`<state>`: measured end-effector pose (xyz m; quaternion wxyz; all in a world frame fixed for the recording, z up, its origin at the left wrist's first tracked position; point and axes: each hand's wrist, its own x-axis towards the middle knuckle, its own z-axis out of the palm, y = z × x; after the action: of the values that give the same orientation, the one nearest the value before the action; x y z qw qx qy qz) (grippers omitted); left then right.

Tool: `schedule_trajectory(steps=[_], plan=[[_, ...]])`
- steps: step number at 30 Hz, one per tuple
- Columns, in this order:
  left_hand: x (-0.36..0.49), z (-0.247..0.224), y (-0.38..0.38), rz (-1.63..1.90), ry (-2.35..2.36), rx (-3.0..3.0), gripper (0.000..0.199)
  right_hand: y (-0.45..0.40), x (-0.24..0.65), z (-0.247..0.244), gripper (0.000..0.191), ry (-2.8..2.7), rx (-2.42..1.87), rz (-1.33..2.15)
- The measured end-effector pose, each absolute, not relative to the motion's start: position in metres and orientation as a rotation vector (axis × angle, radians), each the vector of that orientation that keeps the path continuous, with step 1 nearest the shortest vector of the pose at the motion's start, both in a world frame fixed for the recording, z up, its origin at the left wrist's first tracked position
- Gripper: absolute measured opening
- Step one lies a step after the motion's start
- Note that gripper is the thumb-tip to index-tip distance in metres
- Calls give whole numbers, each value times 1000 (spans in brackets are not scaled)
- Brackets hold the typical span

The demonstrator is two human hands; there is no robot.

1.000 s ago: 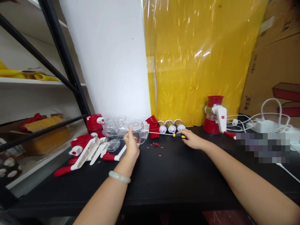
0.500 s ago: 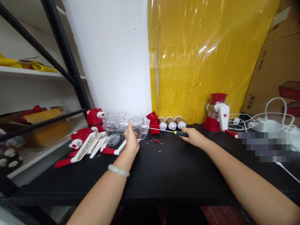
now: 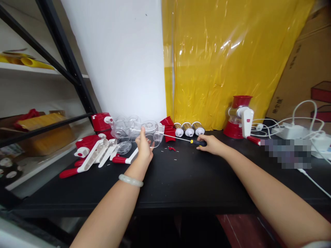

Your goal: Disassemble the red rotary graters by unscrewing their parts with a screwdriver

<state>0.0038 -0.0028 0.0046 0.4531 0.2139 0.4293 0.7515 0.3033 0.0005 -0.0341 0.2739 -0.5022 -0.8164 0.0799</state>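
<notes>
My left hand (image 3: 144, 146) is closed around a clear plastic housing (image 3: 151, 126), held above the black table. In my right hand (image 3: 210, 144) is a screwdriver (image 3: 196, 142) with a black and yellow handle. Its long shaft runs left, and the tip reaches the housing's right end; the exact contact is too small to see. Below lie a small red part (image 3: 171, 148) and several tiny metal pins. Near my left hand rest crank handles (image 3: 89, 162) in white and red. Behind them are further clear housings (image 3: 121, 125) and red bases (image 3: 101, 122).
Several grater drums (image 3: 188, 129) and red hoppers (image 3: 168, 129) stand along the back. At the right, an assembled red-and-white rotary grater (image 3: 238, 119) stands beside white cables and chargers (image 3: 293, 134). A black shelf frame (image 3: 62, 51) borders the left, a large carton (image 3: 297, 82) the right.
The view has tilted slightly, so the table items sit a little higher. Both hands keep their holds on the housing and the screwdriver, nearly unmoved.
</notes>
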Motion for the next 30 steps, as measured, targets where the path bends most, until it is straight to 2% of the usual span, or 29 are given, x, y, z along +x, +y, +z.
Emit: schedule_trajectory(steps=[5,10,13,18,23,25,28,30], plan=[[5,6,-4,1850,1056,553,47,-5,297,-32,11,-2153,-1366,285],[6,4,-3,1886,1074,616,46,-9,295,-27,24,-2181,-1471,234],[6,4,-3,1875,1062,598,45,-8,297,-25,15,-2186,-1454,198],[6,5,-3,1908,1082,614,45,-3,299,-30,32,-2251,-1491,110],[6,6,-3,1908,1090,613,43,-1,303,-28,35,-2234,-1436,88],[6,5,-3,1912,1083,622,44,-2,303,-26,33,-2206,-1431,121],[6,5,-2,1912,1077,637,44,-4,303,-23,15,-2217,-1440,128],[7,6,-2,1907,1074,632,44,-6,301,-22,19,-2244,-1437,77]])
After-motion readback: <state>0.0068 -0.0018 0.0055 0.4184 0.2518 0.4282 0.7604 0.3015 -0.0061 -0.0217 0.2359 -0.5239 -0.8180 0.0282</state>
